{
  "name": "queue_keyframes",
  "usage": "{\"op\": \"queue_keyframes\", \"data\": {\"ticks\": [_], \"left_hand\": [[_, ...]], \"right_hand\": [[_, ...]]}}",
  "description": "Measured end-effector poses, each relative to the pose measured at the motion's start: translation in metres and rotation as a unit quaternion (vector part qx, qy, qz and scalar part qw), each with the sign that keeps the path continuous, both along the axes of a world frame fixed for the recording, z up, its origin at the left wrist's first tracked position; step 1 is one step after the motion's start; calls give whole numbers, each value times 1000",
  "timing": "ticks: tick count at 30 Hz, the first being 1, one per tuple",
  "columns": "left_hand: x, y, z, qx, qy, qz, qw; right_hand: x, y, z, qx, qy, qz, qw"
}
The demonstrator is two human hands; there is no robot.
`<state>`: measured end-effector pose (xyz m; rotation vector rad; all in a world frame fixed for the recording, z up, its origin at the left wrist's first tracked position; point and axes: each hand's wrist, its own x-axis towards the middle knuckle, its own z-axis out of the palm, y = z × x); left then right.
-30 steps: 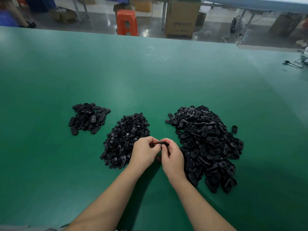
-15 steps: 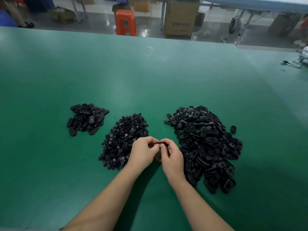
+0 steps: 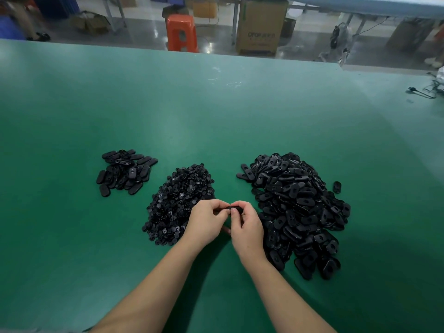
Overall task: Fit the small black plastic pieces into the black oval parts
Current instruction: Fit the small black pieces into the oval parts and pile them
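A large heap of black oval parts (image 3: 295,207) lies on the right of the green table (image 3: 216,116). In the middle sits a heap of small black plastic pieces (image 3: 177,203). A small pile of oval parts (image 3: 125,171) lies at the left. Between the two big heaps, my left hand (image 3: 206,222) and my right hand (image 3: 245,227) meet, fingertips together, and pinch one black oval part (image 3: 234,209). Fingers cover most of it, so any small piece on it is hidden.
One stray oval part (image 3: 337,187) lies right of the large heap. A black cable (image 3: 422,92) lies at the far right edge. Beyond the table's far edge stand an orange stool (image 3: 181,32) and a cardboard box (image 3: 260,27).
Both hands stay together on the same oval part; only the fingers shift slightly. The piles have not changed.
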<state>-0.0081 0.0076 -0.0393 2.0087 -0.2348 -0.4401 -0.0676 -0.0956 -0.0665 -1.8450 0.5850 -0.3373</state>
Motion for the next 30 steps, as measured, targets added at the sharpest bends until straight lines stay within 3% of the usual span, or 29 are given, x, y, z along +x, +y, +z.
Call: {"op": "queue_keyframes", "data": {"ticks": [7,13,19,24,30], "left_hand": [[2,0,5,3,-1,8,1000],[20,12,19,157,-169,-80,970],[65,68,25,116,-142,139,973],[104,125,11,63,-62,325,941],[131,146,5,-18,-4,419,908]], "right_hand": [[-1,0,2,-18,-22,-6,1000],[-1,1,1,2,-17,-11,1000],[-1,4,-1,1,0,8,1000],[-1,3,-1,-12,1,12,1000],[2,3,-1,-40,-1,18,999]]}}
